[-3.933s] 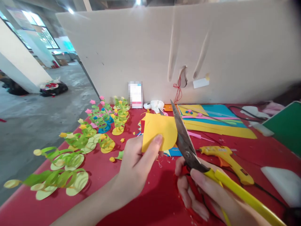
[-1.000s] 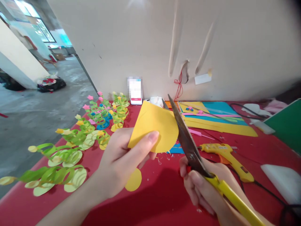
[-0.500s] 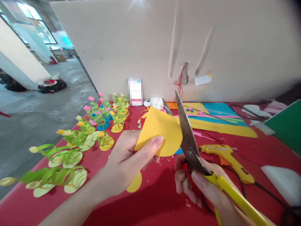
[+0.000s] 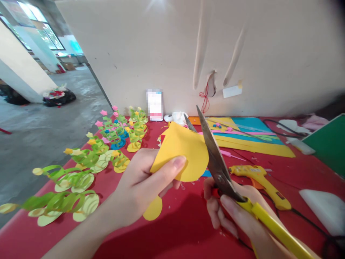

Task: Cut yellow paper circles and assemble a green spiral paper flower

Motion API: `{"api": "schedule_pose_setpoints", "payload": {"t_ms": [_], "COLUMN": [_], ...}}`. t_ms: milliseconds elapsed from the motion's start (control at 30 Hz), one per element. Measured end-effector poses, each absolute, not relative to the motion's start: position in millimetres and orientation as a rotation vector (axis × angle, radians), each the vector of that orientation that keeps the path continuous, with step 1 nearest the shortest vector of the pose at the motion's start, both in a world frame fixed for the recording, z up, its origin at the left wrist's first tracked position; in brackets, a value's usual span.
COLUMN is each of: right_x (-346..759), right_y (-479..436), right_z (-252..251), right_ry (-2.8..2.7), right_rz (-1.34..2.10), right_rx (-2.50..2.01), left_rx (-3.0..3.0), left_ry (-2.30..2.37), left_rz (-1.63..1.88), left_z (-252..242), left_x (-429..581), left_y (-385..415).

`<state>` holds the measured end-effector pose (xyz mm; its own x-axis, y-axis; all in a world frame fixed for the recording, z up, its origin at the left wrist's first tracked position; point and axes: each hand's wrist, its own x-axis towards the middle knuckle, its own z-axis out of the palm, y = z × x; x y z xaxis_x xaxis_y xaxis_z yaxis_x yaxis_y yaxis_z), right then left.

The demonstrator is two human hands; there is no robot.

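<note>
My left hand (image 4: 151,180) pinches a piece of yellow paper (image 4: 185,147), thumb on its face. The paper's lower right edge is cut round, while its upper left still has straight sides. In my right hand (image 4: 231,212) are scissors (image 4: 217,158) with yellow handles and dark metal blades. Their blades stand apart, with the paper's right edge between them; one blade runs in front and the tip of the other shows behind. A yellow paper disc (image 4: 153,209) lies on the red table (image 4: 172,237) below my left hand.
Curled green paper ornaments (image 4: 83,154) with star tips stand along the left side. A yellow glue gun (image 4: 258,180) with a black cord lies at right, near a white block (image 4: 322,208). Coloured paper sheets (image 4: 250,127) lie at the back, and a phone (image 4: 155,105) leans on the wall.
The yellow paper has turned slightly and shifted a little left in my left hand. The scissor blades have tilted slightly left and remain around the paper's edge.
</note>
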<state>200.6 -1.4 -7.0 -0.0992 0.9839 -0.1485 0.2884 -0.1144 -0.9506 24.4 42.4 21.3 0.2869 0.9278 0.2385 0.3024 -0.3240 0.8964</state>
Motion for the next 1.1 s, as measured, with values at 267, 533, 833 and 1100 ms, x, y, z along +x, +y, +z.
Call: {"api": "schedule_pose_setpoints", "payload": {"t_ms": [267, 533, 833, 1100], "right_x": [200.4, 204.9, 209.5, 208.2], "right_y": [2.0, 4.8, 10.1, 9.7], "right_z": [-7.7, -8.6, 1.4, -0.4], "right_ry": [-1.52, -1.59, -1.715, -1.657], "right_rz": [1.23, 1.213, 1.284, 1.276], "right_rx": [-1.496, -1.439, -1.369, -1.386], "left_rx": [1.648, 1.602, 1.513, 1.518], "left_ry": [0.948, 0.906, 0.913, 0.934], "left_rz": [0.987, 0.943, 0.86, 0.871], "left_z": [27.2, 32.7, 34.0, 32.8], "left_x": [21.7, 14.9, 9.2, 1.9], "left_y": [44.2, 50.4, 52.5, 55.7]}}
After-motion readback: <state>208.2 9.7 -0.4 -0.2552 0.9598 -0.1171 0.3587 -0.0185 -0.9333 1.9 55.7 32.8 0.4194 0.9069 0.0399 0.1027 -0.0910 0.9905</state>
